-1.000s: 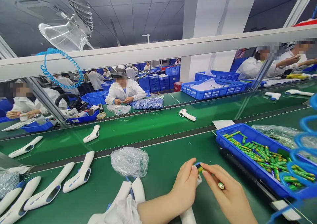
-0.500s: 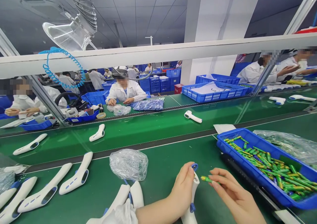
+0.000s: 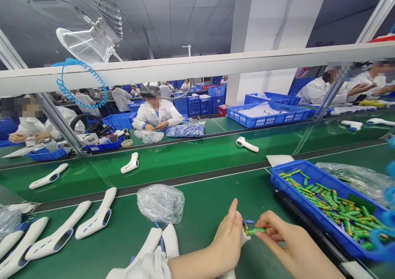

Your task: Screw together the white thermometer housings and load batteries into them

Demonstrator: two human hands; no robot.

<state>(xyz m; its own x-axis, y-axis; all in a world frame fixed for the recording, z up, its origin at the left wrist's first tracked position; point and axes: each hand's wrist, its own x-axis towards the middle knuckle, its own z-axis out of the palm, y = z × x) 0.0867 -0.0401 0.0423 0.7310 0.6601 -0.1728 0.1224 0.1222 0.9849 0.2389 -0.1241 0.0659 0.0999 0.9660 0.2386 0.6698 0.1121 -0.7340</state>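
Note:
My left hand (image 3: 224, 240) is wrapped around a white infrared thermometer (image 3: 245, 239), most of which is hidden behind the palm and wrist. A blue cap (image 3: 248, 221) stands out at the thermometer's open end. Between thumb and fingers, my right hand (image 3: 285, 235) pinches a green and yellow battery (image 3: 254, 231). The battery's far tip is at the thermometer's open end; how far it reaches inside cannot be made out. Just left of my left forearm lie two white thermometers (image 3: 170, 241) with blue parts.
A blue tray (image 3: 279, 183) of loose batteries stands at right, beside a black bar (image 3: 311, 219). Several thermometers (image 3: 95, 217) lie at left, near a clear bag of small parts (image 3: 160, 204). Beyond runs a green conveyor (image 3: 185, 161) carrying thermometers; co-workers sit behind it.
My right hand has brought the battery left to the thermometer's open end. My left hand has tilted the thermometer and its index finger now points up. Thermometers on the conveyor have shifted right.

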